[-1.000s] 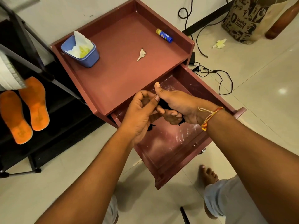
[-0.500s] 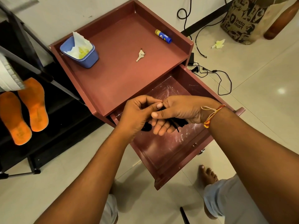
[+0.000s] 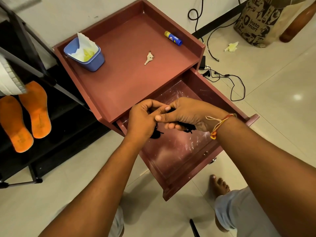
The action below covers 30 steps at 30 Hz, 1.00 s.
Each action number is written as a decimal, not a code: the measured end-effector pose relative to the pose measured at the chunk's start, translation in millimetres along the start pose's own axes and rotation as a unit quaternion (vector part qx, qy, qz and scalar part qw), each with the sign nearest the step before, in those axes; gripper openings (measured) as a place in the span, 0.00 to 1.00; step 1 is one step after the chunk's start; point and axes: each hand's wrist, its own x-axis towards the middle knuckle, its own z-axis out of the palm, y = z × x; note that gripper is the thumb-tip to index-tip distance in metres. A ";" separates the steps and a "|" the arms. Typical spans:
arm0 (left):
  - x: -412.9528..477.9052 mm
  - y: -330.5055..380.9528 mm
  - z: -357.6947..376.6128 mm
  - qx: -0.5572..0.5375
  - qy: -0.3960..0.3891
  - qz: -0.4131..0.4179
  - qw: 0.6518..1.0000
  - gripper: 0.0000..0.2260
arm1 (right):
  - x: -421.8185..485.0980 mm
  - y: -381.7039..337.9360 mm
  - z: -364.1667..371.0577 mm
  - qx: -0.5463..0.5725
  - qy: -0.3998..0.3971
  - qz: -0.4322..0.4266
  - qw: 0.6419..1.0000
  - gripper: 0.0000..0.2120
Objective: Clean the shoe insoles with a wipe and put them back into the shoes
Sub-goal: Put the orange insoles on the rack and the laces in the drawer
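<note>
2 orange insoles [image 3: 36, 108]: left of the maroon cabinet [image 3: 130, 79], seemingly awaiting wiping; left hand [image 3: 142, 120] and right hand [image 3: 188, 112] both pinch a stringy black item [image 3: 188, 128] over its open drawer [image 3: 179, 151]; next probably needs a wipe [image 3: 83, 43] from its blue tub [image 3: 95, 63].

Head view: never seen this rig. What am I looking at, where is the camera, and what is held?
No machine here: a person works bare-handed, and the single camera sits on their head, looking forward and down. The arms coming in from the bottom are theirs. The left hand and right hand meet over an open drawer and together grip a black stringy item; what it is I cannot tell. On the cabinet top lie a blue tub holding tissue, a key and a blue tube with a yellow cap. Two orange insoles lie on the black rack beside it.
</note>
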 end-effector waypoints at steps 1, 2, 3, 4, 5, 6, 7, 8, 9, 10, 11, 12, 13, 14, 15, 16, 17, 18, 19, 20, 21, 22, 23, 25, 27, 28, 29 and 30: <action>0.8 -0.4 -0.4 -0.005 0.006 -0.001 1.000 0.01 | 0.8 0.4 -0.7 -0.018 0.026 -0.011 0.999 0.16; 1.6 -1.2 -0.9 -0.013 0.012 -0.002 1.000 0.01 | 1.4 1.1 -2.5 -0.042 0.057 -0.024 0.997 0.18; 2.0 -1.9 -1.5 -0.022 0.016 -0.005 1.000 0.01 | 1.8 1.7 -5.2 -0.065 0.089 -0.038 0.993 0.20; 1.9 -2.5 -2.0 -0.029 0.020 -0.008 0.999 0.01 | 2.9 3.3 -8.4 -0.080 0.112 -0.054 0.989 0.19; 2.0 -3.5 -2.4 -0.035 0.024 -0.013 0.999 0.01 | 3.4 4.0 -10.2 -0.091 0.125 -0.075 0.985 0.18; 2.4 -4.4 -2.3 -0.046 0.028 -0.020 0.998 0.01 | 4.4 4.7 -11.2 -0.118 0.132 -0.100 0.979 0.15; 3.2 -5.9 -2.2 -0.063 0.035 -0.031 0.997 0.01 | 5.4 4.7 -11.1 -0.176 0.138 -0.127 0.966 0.13; 4.4 -7.5 -2.4 -0.088 0.043 -0.043 0.994 0.01 | 6.5 4.2 -10.0 -0.251 0.142 -0.151 0.945 0.13; 5.2 -8.7 -2.1 -0.112 0.052 -0.056 0.991 0.02 | 8.0 3.9 -7.7 -0.319 0.143 -0.166 0.922 0.13; 6.2 -9.8 -1.8 -0.130 0.063 -0.070 0.987 0.03 | 9.6 4.1 -4.9 -0.374 0.142 -0.171 0.901 0.15; 6.8 -10.3 -1.1 -0.144 0.072 -0.082 0.984 0.03 | 11.1 5.2 -2.5 -0.416 0.142 -0.167 0.883 0.15; 6.8 -10.5 0.1 -0.157 0.077 -0.094 0.980 0.03 | 13.2 7.5 -0.6 -0.450 0.145 -0.159 0.867 0.15; 6.7 -10.2 1.4 -0.170 0.079 -0.102 0.977 0.03 | 14.1 9.4 1.2 -0.475 0.154 -0.150 0.853 0.13; 6.3 -9.8 2.9 -0.179 0.080 -0.109 0.975 0.03 | 16.2 13.0 2.1 -0.491 0.165 -0.143 0.843 0.11; 6.3 -9.7 3.9 -0.185 0.082 -0.115 0.972 0.03 | 16.6 15.3 3.4 -0.503 0.173 -0.142 0.835 0.09; 6.7 -9.6 4.9 -0.193 0.084 -0.121 0.970 0.04 | 17.7 17.7 4.0 -0.513 0.179 -0.144 0.827 0.08; 7.9 -10.0 5.1 -0.200 0.087 -0.127 0.968 0.05 | 18.5 19.5 4.2 -0.524 0.183 -0.144 0.819 0.08; 9.2 -10.4 5.4 -0.205 0.090 -0.133 0.965 0.05 | 18.9 19.8 4.0 -0.535 0.187 -0.136 0.813 0.08; 10.4 -10.8 6.4 -0.207 0.093 -0.139 0.964 0.05 | 19.0 20.0 3.2 -0.545 0.185 -0.120 0.809 0.09; 11.4 -11.6 7.5 -0.209 0.097 -0.145 0.962 0.05 | 19.2 20.2 1.8 -0.545 0.176 -0.104 0.813 0.11; 12.1 -12.9 9.4 -0.210 0.100 -0.150 0.961 0.04 | 19.4 20.4 -0.3 -0.531 0.157 -0.091 0.827 0.11; 12.8 -15.0 12.0 -0.207 0.104 -0.153 0.961 0.04 | 19.8 21.2 -3.2 -0.504 0.135 -0.081 0.849 0.11; 13.5 -18.3 14.5 -0.201 0.109 -0.154 0.961 0.03 | 20.1 22.2 -6.2 -0.474 0.120 -0.072 0.869 0.11; 15.2 -26.2 18.6 -0.174 0.119 -0.156 0.965 0.03 | 28.8 29.0 -17.6 -0.426 0.123 -0.047 0.895 0.11; 16.8 -33.9 20.9 -0.130 0.118 -0.164 0.971 0.04 | 42.4 39.6 -34.9 -0.383 0.163 -0.011 0.909 0.15; 17.3 -36.9 21.3 -0.111 0.115 -0.167 0.973 0.05 | 48.2 44.2 -43.6 -0.364 0.188 0.005 0.912 0.19; 17.7 -39.6 21.9 -0.097 0.112 -0.169 0.974 0.06 | 54.6 49.2 -52.4 -0.353 0.207 0.016 0.912 0.21; 18.0 -41.2 22.4 -0.086 0.109 -0.171 0.975 0.06 | 60.5 53.2 -60.7 -0.350 0.224 0.022 0.909 0.21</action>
